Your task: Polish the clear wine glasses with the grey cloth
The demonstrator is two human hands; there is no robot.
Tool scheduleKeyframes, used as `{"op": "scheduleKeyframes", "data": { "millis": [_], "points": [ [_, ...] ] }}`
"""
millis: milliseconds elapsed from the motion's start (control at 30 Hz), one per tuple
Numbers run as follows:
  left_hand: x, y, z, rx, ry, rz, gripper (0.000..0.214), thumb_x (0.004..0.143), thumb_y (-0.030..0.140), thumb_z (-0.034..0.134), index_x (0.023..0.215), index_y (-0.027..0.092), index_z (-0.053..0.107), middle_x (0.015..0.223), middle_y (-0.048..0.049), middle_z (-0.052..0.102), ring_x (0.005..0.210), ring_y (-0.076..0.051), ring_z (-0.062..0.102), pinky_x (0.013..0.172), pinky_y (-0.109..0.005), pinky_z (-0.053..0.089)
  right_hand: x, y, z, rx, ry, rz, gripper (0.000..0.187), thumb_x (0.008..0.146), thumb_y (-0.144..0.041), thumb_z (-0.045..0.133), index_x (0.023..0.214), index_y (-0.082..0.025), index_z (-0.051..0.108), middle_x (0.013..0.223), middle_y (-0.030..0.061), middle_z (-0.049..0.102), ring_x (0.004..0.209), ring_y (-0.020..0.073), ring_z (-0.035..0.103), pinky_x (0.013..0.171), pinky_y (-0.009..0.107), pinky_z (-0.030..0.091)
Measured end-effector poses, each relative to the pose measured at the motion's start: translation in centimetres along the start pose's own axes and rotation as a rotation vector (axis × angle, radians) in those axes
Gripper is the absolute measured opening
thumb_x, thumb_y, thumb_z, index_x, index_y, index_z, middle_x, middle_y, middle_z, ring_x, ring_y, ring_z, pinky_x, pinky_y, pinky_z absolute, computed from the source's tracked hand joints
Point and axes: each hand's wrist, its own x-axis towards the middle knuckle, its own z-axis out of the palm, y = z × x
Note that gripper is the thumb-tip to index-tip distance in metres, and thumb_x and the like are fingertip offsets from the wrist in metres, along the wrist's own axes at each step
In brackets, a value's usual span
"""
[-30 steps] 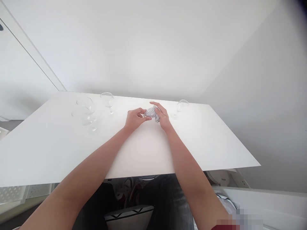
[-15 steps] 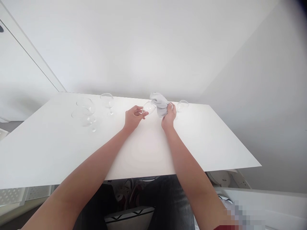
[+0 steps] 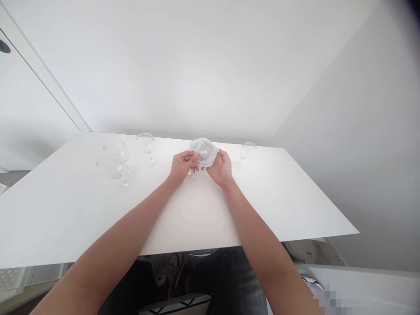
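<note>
Over the back middle of the white table (image 3: 203, 214), my left hand (image 3: 183, 165) is closed on a clear stemmed glass (image 3: 201, 151), its bowl toward the right. My right hand (image 3: 222, 167) presses a pale grey cloth (image 3: 210, 155) around the glass's far and right side. The fingers of the right hand are mostly hidden behind the cloth. The glass's foot shows just below the left fingers.
Two overlapping stemmed glasses (image 3: 114, 164) stand on the left, with another stemmed glass (image 3: 146, 144) behind them. One more glass (image 3: 248, 151) stands to the right of my hands. A white wall (image 3: 203, 65) rises behind the table.
My right hand has brought the cloth left and down onto the glass, so it now wraps the bowl. My left hand keeps its hold on the glass.
</note>
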Motion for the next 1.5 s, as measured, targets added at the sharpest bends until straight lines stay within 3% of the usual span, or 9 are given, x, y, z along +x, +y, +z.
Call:
{"op": "scheduleKeyframes", "data": {
  "millis": [133, 267, 433, 600, 767, 900, 1100, 1367, 1500],
  "points": [
    [0.2, -0.2, -0.1, 0.007, 0.189, 0.005, 0.062, 0.077, 0.075, 0.085, 0.094, 0.016, 0.078, 0.081, -0.0076, 0.081, 0.055, -0.011, 0.062, 0.053, -0.028, 0.055, 0.1, 0.6, 0.3, -0.033, -0.074, -0.032, 0.047, 0.102, -0.055, 0.044, 0.123, -0.021, 0.069, 0.108, 0.0121, 0.076, 0.094, 0.0289, 0.068, 0.073, 0.043, 0.059],
    [0.3, -0.5, 0.0, 0.08, 0.151, 0.003, 0.06, 0.075, 0.074, 0.087, 0.093, 0.017, 0.078, 0.082, -0.0058, 0.081, 0.055, -0.011, 0.063, 0.056, -0.028, 0.058, 0.1, 0.9, 0.2, -0.109, 0.027, -0.148, 0.046, 0.094, -0.056, 0.071, 0.129, -0.025, 0.067, 0.109, 0.0067, 0.074, 0.093, 0.0226, 0.067, 0.075, 0.035, 0.057],
    [-0.1, -0.2, 0.3, 0.032, -0.076, -0.069, 0.064, 0.066, 0.075, 0.092, 0.087, 0.018, 0.074, 0.07, -0.0027, 0.074, 0.051, -0.012, 0.06, 0.051, -0.029, 0.053, -0.3, 0.7, -0.4, -0.038, 0.008, -0.13, 0.056, 0.086, -0.058, 0.083, 0.13, -0.027, 0.066, 0.105, 0.0045, 0.074, 0.093, 0.0218, 0.071, 0.073, 0.034, 0.061],
    [-0.7, 0.2, -0.1, -0.116, -0.453, -0.277, 0.071, 0.082, 0.085, 0.074, 0.097, 0.016, 0.075, 0.058, -0.0015, 0.061, 0.05, -0.011, 0.053, 0.047, -0.025, 0.039, -0.6, 0.6, -1.1, 0.1, -0.148, -0.069, 0.067, 0.079, -0.067, 0.084, 0.127, -0.025, 0.065, 0.1, 0.0059, 0.076, 0.082, 0.0227, 0.072, 0.063, 0.036, 0.063],
    [-0.7, -0.5, 0.4, 0.069, -0.151, -0.049, 0.056, 0.084, 0.071, 0.081, 0.08, 0.015, 0.07, 0.061, -0.0037, 0.066, 0.054, -0.013, 0.058, 0.055, -0.029, 0.047, -0.6, 0.5, 0.5, -0.115, 0.165, -0.149, 0.055, 0.077, -0.049, 0.09, 0.121, -0.024, 0.068, 0.106, 0.0045, 0.076, 0.086, 0.0201, 0.07, 0.071, 0.034, 0.061],
    [-0.6, -0.7, 0.7, 0.182, -0.017, -0.016, 0.048, 0.076, 0.059, 0.091, 0.093, 0.017, 0.076, 0.067, -0.002, 0.072, 0.055, -0.013, 0.06, 0.054, -0.028, 0.047, -0.5, 0.7, 1.3, -0.386, 0.403, -0.264, 0.039, 0.079, -0.04, 0.085, 0.112, -0.023, 0.073, 0.102, 0.0028, 0.074, 0.087, 0.0185, 0.066, 0.081, 0.033, 0.058],
    [-0.3, -0.1, 0.2, -0.107, -0.374, -0.278, 0.069, 0.079, 0.082, 0.079, 0.084, 0.013, 0.074, 0.061, -0.0053, 0.067, 0.048, -0.01, 0.052, 0.049, -0.026, 0.038, -0.3, 0.2, 0.1, 0.041, 0.145, -0.041, 0.047, 0.078, -0.06, 0.08, 0.107, -0.025, 0.066, 0.092, 0.0022, 0.068, 0.076, 0.0194, 0.064, 0.061, 0.031, 0.053],
    [-1.0, -0.1, 0.6, 0.16, -0.114, -0.036, 0.044, 0.079, 0.057, 0.087, 0.09, 0.015, 0.079, 0.059, -0.0009, 0.068, 0.05, -0.012, 0.056, 0.051, -0.026, 0.044, -0.8, 0.2, 0.8, -0.765, 0.262, -0.53, 0.019, 0.09, -0.038, 0.071, 0.078, -0.025, 0.075, 0.089, 0.0058, 0.068, 0.084, 0.0218, 0.061, 0.078, 0.038, 0.051],
    [-1.4, 0.4, 0.5, 0.187, -0.15, -0.055, 0.04, 0.078, 0.052, 0.088, 0.089, 0.015, 0.08, 0.056, -0.0002, 0.066, 0.048, -0.011, 0.053, 0.051, -0.027, 0.044, -0.9, -0.2, 0.4, -0.677, 0.233, -0.45, 0.027, 0.089, -0.04, 0.074, 0.069, -0.024, 0.07, 0.075, 0.0024, 0.061, 0.073, 0.0187, 0.055, 0.071, 0.036, 0.048]
  ]
}}
